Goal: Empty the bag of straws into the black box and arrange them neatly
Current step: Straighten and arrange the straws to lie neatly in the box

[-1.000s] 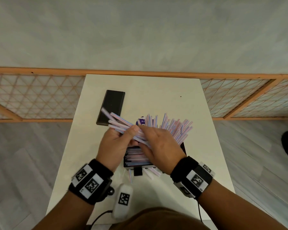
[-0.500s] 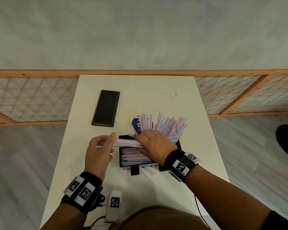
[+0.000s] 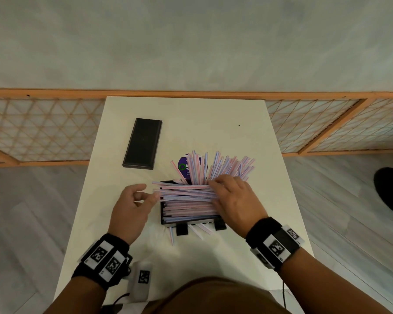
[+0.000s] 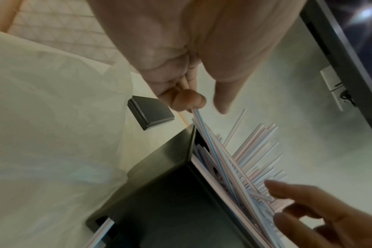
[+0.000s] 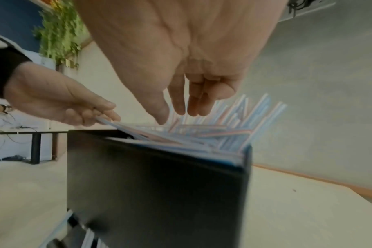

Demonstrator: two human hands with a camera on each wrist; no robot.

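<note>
The black box (image 3: 162,214) (image 4: 159,184) (image 5: 155,184) stands mid-table, filled with pink and blue straws (image 3: 186,205) lying crosswise. A top bundle of straws (image 3: 184,189) lies across them and sticks out past the left wall. My left hand (image 3: 149,193) (image 4: 198,104) holds that bundle's left ends in curled fingers (image 5: 104,114). My right hand (image 3: 232,196) (image 5: 176,115) rests with straight fingers on the straws' right part. More straws (image 3: 225,168) fan upward behind the box, over the bag's purple label (image 3: 183,165).
A flat black lid (image 3: 143,143) lies at the back left of the white table (image 3: 191,123). A few loose straws (image 3: 173,234) lie on the table in front of the box. A white tagged device (image 3: 143,277) sits at the near edge. A wooden lattice rail (image 3: 43,132) runs behind.
The bundle, held slanted above the box by both hands a second ago, now lies level across it. My left hand slid out to its left ends; my right hand moved right.
</note>
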